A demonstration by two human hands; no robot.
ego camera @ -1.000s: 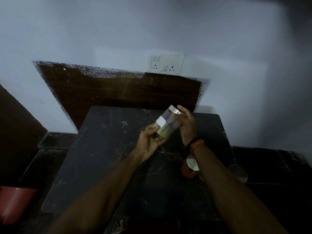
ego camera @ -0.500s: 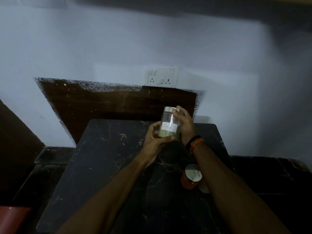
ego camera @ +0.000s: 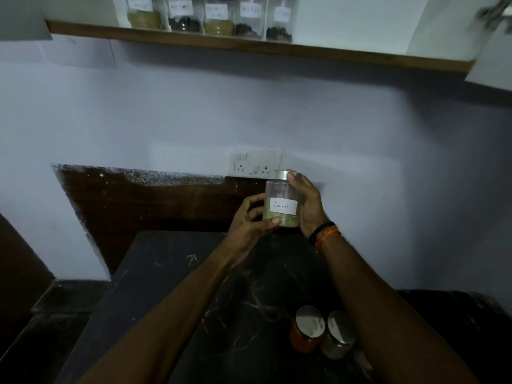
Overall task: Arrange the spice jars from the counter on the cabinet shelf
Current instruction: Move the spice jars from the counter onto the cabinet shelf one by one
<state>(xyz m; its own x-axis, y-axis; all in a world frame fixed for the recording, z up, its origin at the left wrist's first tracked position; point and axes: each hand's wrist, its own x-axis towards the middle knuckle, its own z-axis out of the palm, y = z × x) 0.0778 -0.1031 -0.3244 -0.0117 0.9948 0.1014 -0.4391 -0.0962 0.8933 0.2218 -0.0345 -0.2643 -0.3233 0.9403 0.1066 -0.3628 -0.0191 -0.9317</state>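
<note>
A clear jar (ego camera: 282, 199) with a silver lid, a white label reading "Fennel" and greenish seeds at its bottom is upright in the air above the dark counter (ego camera: 171, 284). My left hand (ego camera: 248, 225) grips its lower left side, thumb across the base. My right hand (ego camera: 307, 203) holds its right side, fingers up to the lid. Two more jars stand on the counter under my right forearm: an orange-red one (ego camera: 306, 329) and a pale one (ego camera: 339, 335), both with silver lids. Several labelled jars (ego camera: 219, 18) stand in a row on the wooden shelf (ego camera: 277, 49) at the top.
A white socket plate (ego camera: 256, 163) is on the wall just behind the held jar. A dark wooden panel (ego camera: 138, 206) backs the counter. A white cabinet door (ego camera: 493, 48) hangs at the top right. The shelf's right part, right of the jar row, holds nothing.
The jar went from tilted to upright and rose in both hands. My view tipped upward, bringing the shelf and its row of jars into sight.
</note>
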